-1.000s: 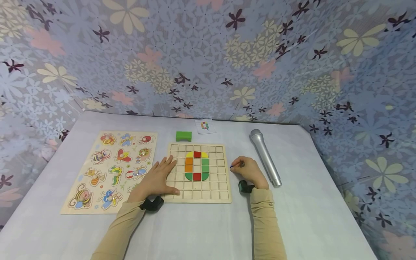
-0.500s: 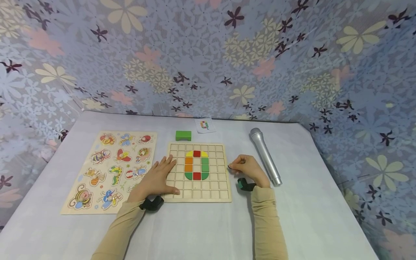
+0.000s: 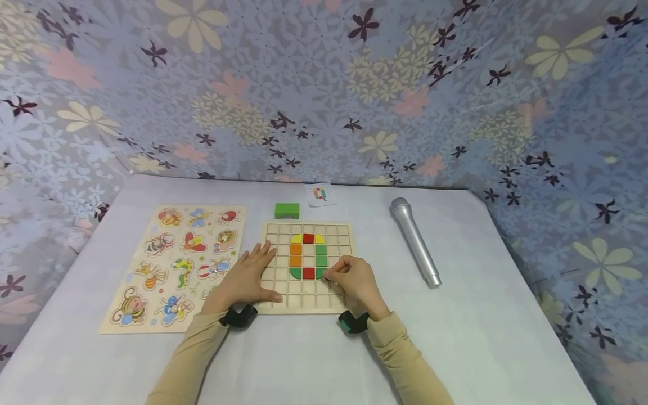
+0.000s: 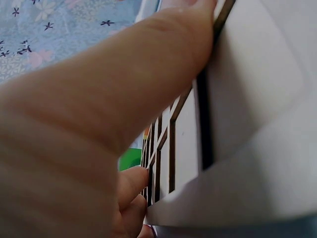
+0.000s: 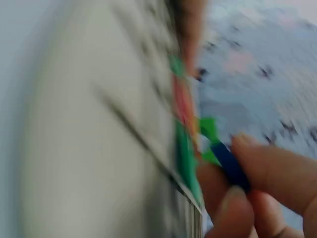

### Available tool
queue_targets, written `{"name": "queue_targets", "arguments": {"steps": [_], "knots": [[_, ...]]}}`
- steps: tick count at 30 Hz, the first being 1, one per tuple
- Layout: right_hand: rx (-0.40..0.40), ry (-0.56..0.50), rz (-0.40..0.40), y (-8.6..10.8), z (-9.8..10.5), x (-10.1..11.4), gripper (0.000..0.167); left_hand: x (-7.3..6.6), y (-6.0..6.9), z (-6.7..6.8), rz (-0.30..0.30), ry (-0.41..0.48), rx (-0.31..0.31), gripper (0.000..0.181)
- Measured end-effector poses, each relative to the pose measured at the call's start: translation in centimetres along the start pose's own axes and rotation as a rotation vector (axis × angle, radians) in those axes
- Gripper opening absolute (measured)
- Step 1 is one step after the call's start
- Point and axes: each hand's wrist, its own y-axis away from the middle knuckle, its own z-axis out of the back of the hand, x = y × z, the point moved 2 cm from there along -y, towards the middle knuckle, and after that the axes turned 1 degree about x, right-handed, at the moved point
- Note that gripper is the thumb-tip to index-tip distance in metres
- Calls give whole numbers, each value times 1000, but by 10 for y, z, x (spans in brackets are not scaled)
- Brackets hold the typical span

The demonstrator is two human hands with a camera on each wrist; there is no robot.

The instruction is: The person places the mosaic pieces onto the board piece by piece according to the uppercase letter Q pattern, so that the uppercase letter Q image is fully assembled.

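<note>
A wooden grid board point(image 3: 314, 311) lies on the table with coloured tiles set in an oval ring: red tiles point(image 3: 309, 273), orange tiles point(image 3: 295, 260), green tiles point(image 3: 321, 260) and yellow corner tiles. My left hand point(image 3: 245, 284) rests with fingers spread on the board's left edge, its thumb along the lower left squares. Between thumb and fingers, my right hand point(image 3: 356, 278) pinches a small dark blue tile point(image 5: 229, 166), seen clearly only in the right wrist view. That hand is over the board at the ring's lower right corner, partly covering the green tile there.
Behind the board are a green arch block point(image 3: 287, 211) and a paper card point(image 3: 320, 194) picturing a similar coloured ring with a tail. An insect puzzle board point(image 3: 194, 264) lies on the left, partly under the left forearm. A silver microphone point(image 3: 416, 242) lies to the right.
My right hand has moved left from beside the board's right edge to the ring's lower right corner, carrying the blue tile. The left hand has stayed in place.
</note>
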Motion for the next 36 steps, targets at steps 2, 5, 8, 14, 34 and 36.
{"name": "queue_targets", "arguments": {"steps": [2,5,8,14,34,36], "knots": [[-22,82,37,5,-8,3,18,0,0,-1,-9,3,-5,110],[-26,179,79,10,-16,4,21,0,-1,-3,-8,10,5,110],[-6,205,108,13,-19,6,22,0,-1,-4,-3,8,14,111],[102,191,123,14,-13,5,18,0,-1,-4,-1,-2,21,111],[86,295,153,14,-16,9,24,-2,0,1,20,-3,11,111],[85,300,154,13,-16,8,25,-2,0,1,21,-1,10,111]]}}
